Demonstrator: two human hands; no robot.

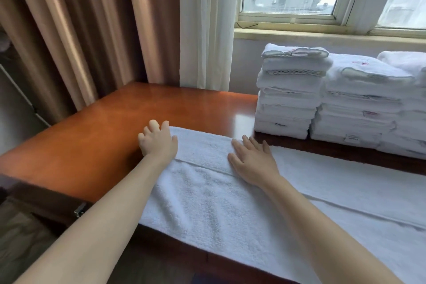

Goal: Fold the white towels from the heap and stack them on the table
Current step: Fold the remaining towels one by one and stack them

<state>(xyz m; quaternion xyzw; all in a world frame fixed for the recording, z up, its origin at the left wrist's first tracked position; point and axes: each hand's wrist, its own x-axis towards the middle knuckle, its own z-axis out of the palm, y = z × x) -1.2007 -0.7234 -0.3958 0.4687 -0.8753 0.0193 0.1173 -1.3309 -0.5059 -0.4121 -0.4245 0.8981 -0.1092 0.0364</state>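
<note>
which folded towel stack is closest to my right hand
The leftmost stack, next to the white curtain; it stands just beyond the right hand, while the middle stack and the right stack sit farther off.

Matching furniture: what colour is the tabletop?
The tabletop is glossy reddish-brown, seen in the head view.

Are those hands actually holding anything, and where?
The right hand lies flat on the towel, holding nothing. The left hand curls its fingers at the far left corner; a grip cannot be told.
</note>
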